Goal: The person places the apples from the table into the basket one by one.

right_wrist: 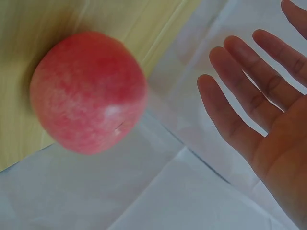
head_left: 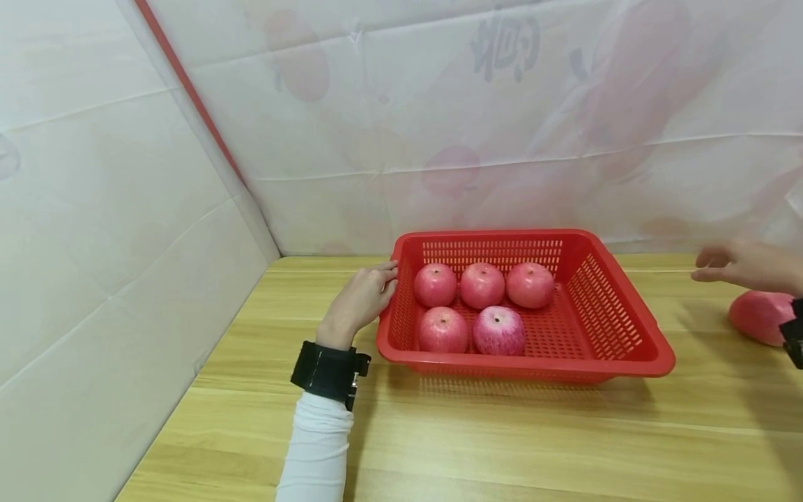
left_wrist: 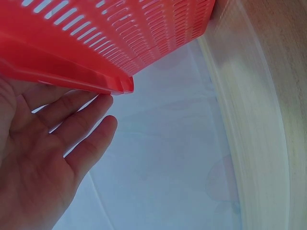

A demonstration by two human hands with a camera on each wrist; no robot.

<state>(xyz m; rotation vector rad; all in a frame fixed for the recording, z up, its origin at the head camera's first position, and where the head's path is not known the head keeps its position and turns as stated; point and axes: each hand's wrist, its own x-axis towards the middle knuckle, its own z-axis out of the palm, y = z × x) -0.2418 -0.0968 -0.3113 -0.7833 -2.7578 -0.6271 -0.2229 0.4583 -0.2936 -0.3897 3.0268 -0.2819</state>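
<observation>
A red plastic basket (head_left: pixel 533 364) with slotted walls holds several apples (head_left: pixel 482 285). One of them, a streaked purplish-pink apple (head_left: pixel 499 331), sits in the front row. My left hand (head_left: pixel 364 296) rests against the basket's left rim. In the left wrist view its extended fingers (left_wrist: pixel 84 122) touch the rim from outside; the thumb is hidden. Over at the far right, my right hand (head_left: pixel 753 267) hovers above a lone apple (head_left: pixel 762 317) on the table. The right wrist view shows that apple (right_wrist: pixel 88 93) apart from the spread fingers (right_wrist: pixel 225 112), with nothing in the hand.
The wooden table (head_left: pixel 270 418) spans the foreground under the basket. Pale printed sheets (head_left: pixel 351 139) hang as walls behind and on the left, and a red strip (head_left: pixel 194 94) runs down their corner.
</observation>
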